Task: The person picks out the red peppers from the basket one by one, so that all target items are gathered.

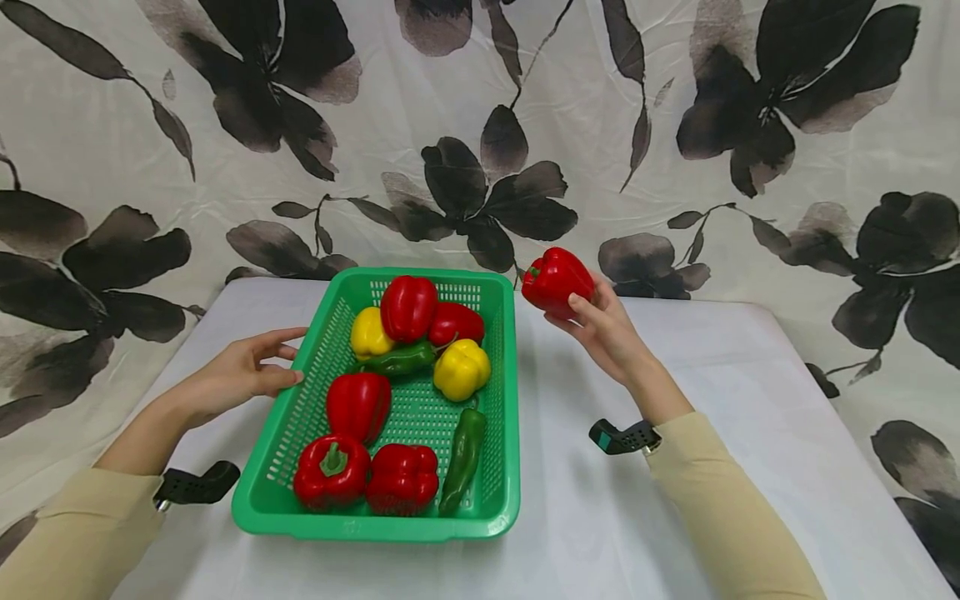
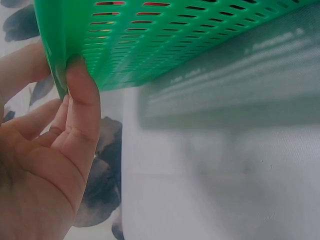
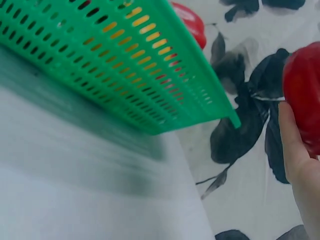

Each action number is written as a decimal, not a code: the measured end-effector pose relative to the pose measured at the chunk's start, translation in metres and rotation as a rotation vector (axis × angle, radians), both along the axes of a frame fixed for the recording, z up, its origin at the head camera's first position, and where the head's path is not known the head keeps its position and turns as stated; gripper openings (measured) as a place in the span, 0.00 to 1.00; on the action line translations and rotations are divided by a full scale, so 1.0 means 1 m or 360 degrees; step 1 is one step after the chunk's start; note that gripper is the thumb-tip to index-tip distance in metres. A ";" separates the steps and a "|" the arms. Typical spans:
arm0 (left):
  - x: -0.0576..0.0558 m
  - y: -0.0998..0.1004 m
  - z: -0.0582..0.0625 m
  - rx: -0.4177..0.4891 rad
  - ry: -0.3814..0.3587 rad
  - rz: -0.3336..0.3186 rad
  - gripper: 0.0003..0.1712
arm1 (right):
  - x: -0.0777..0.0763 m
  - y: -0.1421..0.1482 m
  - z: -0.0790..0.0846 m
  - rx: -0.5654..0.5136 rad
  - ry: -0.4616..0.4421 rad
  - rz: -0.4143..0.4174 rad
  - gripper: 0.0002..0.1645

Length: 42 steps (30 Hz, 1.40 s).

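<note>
A green plastic basket [image 1: 512,467] stands on the white table, holding several red bell peppers [image 1: 408,308], two yellow bell peppers [image 1: 462,370] and two long green peppers [image 1: 462,460]. At its left rim, my left hand [image 1: 243,372] holds on; the left wrist view has the fingers [image 2: 82,95] bent against the rim and outer wall. Raised past the basket's far right corner, my right hand [image 1: 600,325] grips another red bell pepper [image 1: 557,283] between thumb and fingers. Only part of that pepper shows at the edge of the right wrist view.
The white table [image 1: 570,517] extends to both sides of the basket. Behind it hangs a pale cloth [image 1: 630,192] with dark flower prints. Each wrist carries a black strap [image 1: 624,437].
</note>
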<state>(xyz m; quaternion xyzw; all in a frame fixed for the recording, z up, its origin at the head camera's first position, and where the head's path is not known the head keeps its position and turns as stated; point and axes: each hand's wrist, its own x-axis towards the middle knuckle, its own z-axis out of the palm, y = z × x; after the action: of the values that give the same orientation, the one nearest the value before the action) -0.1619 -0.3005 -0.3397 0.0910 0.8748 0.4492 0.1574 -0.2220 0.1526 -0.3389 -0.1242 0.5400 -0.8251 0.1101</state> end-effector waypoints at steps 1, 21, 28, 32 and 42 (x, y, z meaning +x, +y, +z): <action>0.000 0.000 0.000 -0.0008 0.0003 0.0000 0.40 | -0.001 0.001 -0.001 0.0011 -0.0014 -0.0018 0.35; 0.001 -0.001 0.000 -0.0031 0.0007 -0.0007 0.41 | -0.010 0.002 -0.031 0.0360 -0.0223 -0.0240 0.40; 0.001 0.000 0.001 -0.0031 0.0019 -0.0016 0.41 | -0.016 -0.003 -0.040 0.0527 -0.0347 -0.0404 0.42; 0.002 0.000 0.001 -0.0028 0.0023 -0.0011 0.41 | -0.020 -0.007 -0.045 0.0688 -0.0390 -0.0493 0.44; 0.002 0.000 0.000 -0.0028 0.0036 -0.0004 0.41 | -0.023 -0.017 -0.057 0.1248 -0.0309 -0.0613 0.48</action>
<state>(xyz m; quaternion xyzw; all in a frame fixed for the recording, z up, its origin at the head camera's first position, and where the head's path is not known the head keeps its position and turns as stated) -0.1598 -0.3002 -0.3394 0.0959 0.8802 0.4402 0.1488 -0.2452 0.1357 -0.3955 0.1079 0.8124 -0.5714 0.0434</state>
